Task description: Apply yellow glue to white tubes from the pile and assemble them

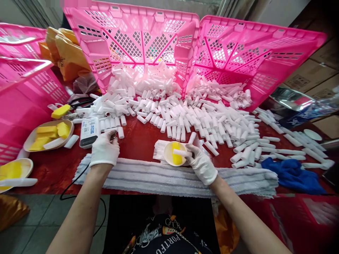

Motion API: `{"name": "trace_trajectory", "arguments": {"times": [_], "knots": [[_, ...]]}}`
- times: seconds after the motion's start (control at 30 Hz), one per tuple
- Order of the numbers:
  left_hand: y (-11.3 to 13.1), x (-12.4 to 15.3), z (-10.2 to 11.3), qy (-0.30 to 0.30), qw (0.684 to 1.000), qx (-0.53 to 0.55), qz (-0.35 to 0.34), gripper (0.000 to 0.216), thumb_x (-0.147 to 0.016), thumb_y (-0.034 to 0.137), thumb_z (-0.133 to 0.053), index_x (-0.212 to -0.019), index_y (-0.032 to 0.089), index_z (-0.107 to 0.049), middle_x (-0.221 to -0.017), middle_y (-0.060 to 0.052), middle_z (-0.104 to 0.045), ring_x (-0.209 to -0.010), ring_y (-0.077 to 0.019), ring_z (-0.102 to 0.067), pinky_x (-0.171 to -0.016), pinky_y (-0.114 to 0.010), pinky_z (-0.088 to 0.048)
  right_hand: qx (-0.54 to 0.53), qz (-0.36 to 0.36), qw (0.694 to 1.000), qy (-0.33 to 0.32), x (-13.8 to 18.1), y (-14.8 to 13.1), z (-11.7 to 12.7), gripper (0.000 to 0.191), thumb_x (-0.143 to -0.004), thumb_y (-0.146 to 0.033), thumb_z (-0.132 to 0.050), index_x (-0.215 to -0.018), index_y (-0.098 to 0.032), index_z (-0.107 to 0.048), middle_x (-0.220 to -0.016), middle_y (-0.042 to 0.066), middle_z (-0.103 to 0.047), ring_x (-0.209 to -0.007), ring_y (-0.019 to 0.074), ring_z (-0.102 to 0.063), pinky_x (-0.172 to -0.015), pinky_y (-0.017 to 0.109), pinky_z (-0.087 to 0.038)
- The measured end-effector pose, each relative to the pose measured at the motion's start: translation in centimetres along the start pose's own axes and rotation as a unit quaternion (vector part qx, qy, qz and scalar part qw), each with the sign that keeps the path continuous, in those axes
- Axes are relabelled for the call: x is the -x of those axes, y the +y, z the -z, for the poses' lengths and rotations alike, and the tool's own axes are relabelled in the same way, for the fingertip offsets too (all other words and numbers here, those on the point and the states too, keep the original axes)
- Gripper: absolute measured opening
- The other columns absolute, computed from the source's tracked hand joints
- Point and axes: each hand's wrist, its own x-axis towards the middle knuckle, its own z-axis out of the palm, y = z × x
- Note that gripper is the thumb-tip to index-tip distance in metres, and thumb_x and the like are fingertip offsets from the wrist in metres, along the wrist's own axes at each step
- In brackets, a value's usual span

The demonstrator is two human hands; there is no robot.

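Observation:
My right hand, in a white glove with darkened fingertips, pinches a short white tube. The tube lies across a yellow sponge in a small white bowl, with folded white cloth partly under the bowl. My left hand, gloved the same way, is beside a white box-shaped device. Its fingers are curled together close to a loose white tube; whatever they hold, if anything, is too small to make out. A striped towel lies along the table's front edge.
Two pink baskets lie tipped at the back, with a large pile of white tubes spilling forward. At left are dishes of yellow sponges. A blue cloth lies at right; a black cable hangs off the front edge.

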Motion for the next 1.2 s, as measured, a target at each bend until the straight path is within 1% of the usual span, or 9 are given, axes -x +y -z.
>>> {"name": "trace_trajectory", "arguments": {"times": [0.13, 0.27, 0.47, 0.57, 0.67, 0.83, 0.97, 1.1, 1.2], "knots": [[-1.0, -0.2, 1.0, -0.032, 0.995, -0.092, 0.027, 0.032, -0.081, 0.023, -0.044, -0.109, 0.012, -0.056, -0.097, -0.013, -0.06, -0.089, -0.026, -0.056, -0.08, -0.038, -0.044, -0.063, -0.072, 0.995, -0.01, 0.3, -0.6, -0.1, 0.03, -0.079, -0.043, -0.056, -0.098, -0.019, -0.06, -0.097, 0.006, -0.067, -0.09, 0.0192, -0.063, -0.082, 0.032, -0.051], [-0.9, -1.3, 0.8, -0.068, 0.979, -0.163, -0.103, 0.038, -0.084, 0.015, -0.035, -0.118, 0.018, -0.051, -0.111, -0.01, -0.055, -0.092, -0.0248, -0.051, -0.079, -0.037, -0.041, -0.067, -0.024, 0.997, 0.04, 0.8, -0.6, -0.1, 0.031, -0.073, -0.04, -0.064, -0.094, -0.018, -0.059, -0.099, 0.008, -0.065, -0.096, 0.0201, -0.061, -0.088, 0.033, -0.048], [-0.3, -4.0, -1.7, -0.178, 0.946, -0.178, -0.202, 0.035, -0.081, 0.017, -0.039, -0.108, 0.023, -0.06, -0.116, -0.006, -0.054, -0.091, -0.023, -0.05, -0.08, -0.035, -0.038, -0.037, -0.064, 0.997, -0.022, 1.5, -0.8, 0.1, 0.027, -0.079, -0.038, -0.055, -0.095, -0.017, -0.062, -0.091, 0.008, -0.065, -0.082, 0.0172, -0.063, -0.076, 0.03, -0.052], [0.2, -4.3, -2.9, -0.161, 0.954, -0.16, -0.193, 0.033, -0.084, 0.026, -0.037, -0.105, 0.021, -0.061, -0.109, -0.009, -0.057, -0.091, -0.025, -0.052, -0.081, -0.037, -0.039, 0.021, -0.012, 1.0, 0.014, 1.7, -0.8, 0.3, 0.028, -0.074, -0.036, -0.062, -0.094, -0.016, -0.062, -0.093, 0.008, -0.061, -0.083, 0.0178, -0.061, -0.078, 0.032, -0.05], [1.4, -3.7, -3.7, -0.128, 0.965, -0.1, -0.205, 0.031, -0.083, 0.035, -0.04, -0.098, 0.02, -0.063, -0.1, -0.011, -0.061, -0.093, -0.0268, -0.053, -0.084, -0.039, -0.038, 0.056, -0.064, 0.996, 0.018, 1.7, -1.0, 0.4, 0.035, -0.07, -0.04, -0.066, -0.094, -0.016, -0.059, -0.088, 0.007, -0.063, -0.078, 0.018, -0.062, -0.073, 0.031, -0.051], [4.3, -1.0, -4.1, -0.083, 0.976, 0.186, -0.078, 0.026, -0.076, 0.034, -0.053, -0.097, 0.019, -0.057, -0.084, -0.005, -0.063, -0.076, -0.0187, -0.059, -0.076, -0.033, -0.044, 0.056, -0.054, 0.997, -0.004, 1.7, -0.4, -0.1, 0.029, -0.071, -0.038, -0.065, -0.089, -0.016, -0.058, -0.082, 0.004, -0.062, -0.073, 0.0168, -0.061, -0.069, 0.029, -0.051], [6.4, 2.1, -3.1, -0.118, 0.877, 0.465, 0.035, 0.04, -0.067, 0.028, -0.062, -0.103, 0.018, -0.047, -0.089, -0.003, -0.06, -0.076, -0.0148, -0.06, -0.073, -0.03, -0.047, 0.03, 0.008, 0.999, 0.015, 1.9, 0.3, -0.4, 0.035, -0.069, -0.035, -0.066, -0.097, -0.016, -0.057, -0.093, 0.006, -0.061, -0.084, 0.0178, -0.061, -0.08, 0.032, -0.049], [7.2, 5.1, -2.2, -0.195, 0.81, 0.538, 0.125, 0.04, -0.059, 0.028, -0.071, -0.09, 0.016, -0.049, -0.086, -0.003, -0.06, -0.075, -0.0144, -0.061, -0.074, -0.031, -0.048, 0.02, -0.053, 0.998, -0.037, 2.0, -0.3, -0.1, 0.039, -0.076, -0.039, -0.059, -0.108, -0.018, -0.057, -0.094, 0.006, -0.065, -0.083, 0.0173, -0.063, -0.079, 0.031, -0.051], [7.4, 6.8, -2.2, -0.202, 0.812, 0.528, 0.149, 0.041, -0.056, 0.03, -0.074, -0.083, 0.017, -0.046, -0.083, -0.002, -0.06, -0.078, -0.0154, -0.061, -0.077, -0.032, -0.048, 0.006, -0.009, 1.0, -0.022, 1.9, -0.5, -0.1, 0.028, -0.08, -0.039, -0.055, -0.094, -0.017, -0.064, -0.088, 0.006, -0.065, -0.08, 0.0174, -0.063, -0.076, 0.031, -0.051]]}}
